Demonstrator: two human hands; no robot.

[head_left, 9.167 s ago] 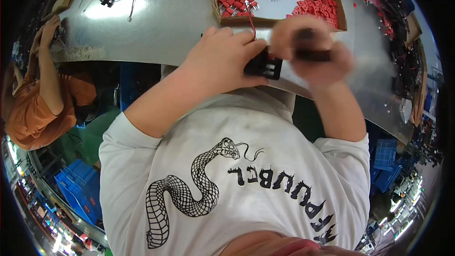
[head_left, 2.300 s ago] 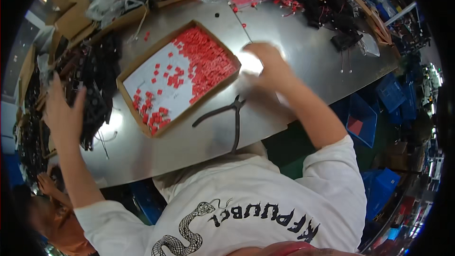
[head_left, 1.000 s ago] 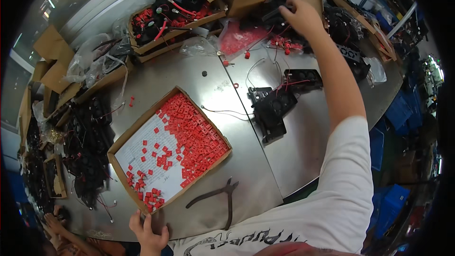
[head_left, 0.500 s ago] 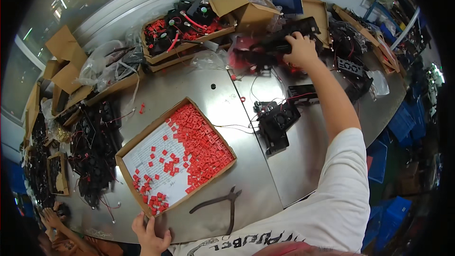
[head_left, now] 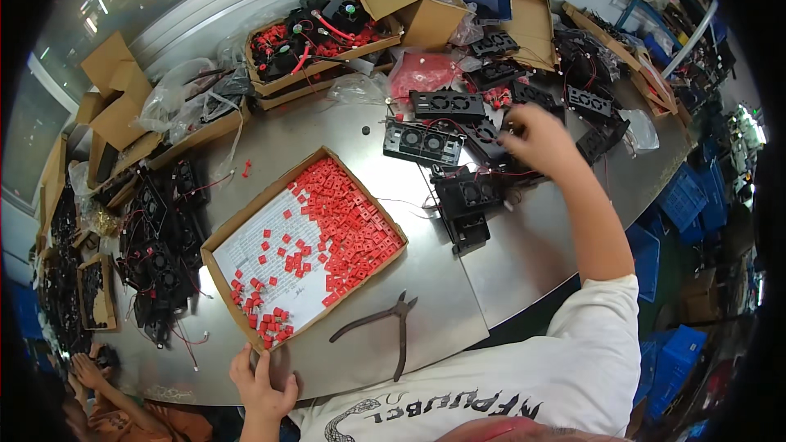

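Observation:
My left hand rests at the near corner of a shallow cardboard tray, fingers apart, fingertips against its edge. Small red square plastic pieces are heaped along the tray's right side, and others lie scattered over a printed sheet. Over a group of black fan units at the right, my right hand has its fingers curled; something dark shows between them, but I cannot make out what. Closest to it are a fan unit, a two-fan unit and a wired black fan assembly.
Dark pliers lie before the tray. Behind stand a carton of fans and red parts and a red plastic bag. More fan units are piled at the left. Another person's hands show at lower left.
The black unit my right hand was carrying is out of its raised position; fan units now lie near the red bag. That hand has moved lower and nearer me. My left hand stays at the tray corner.

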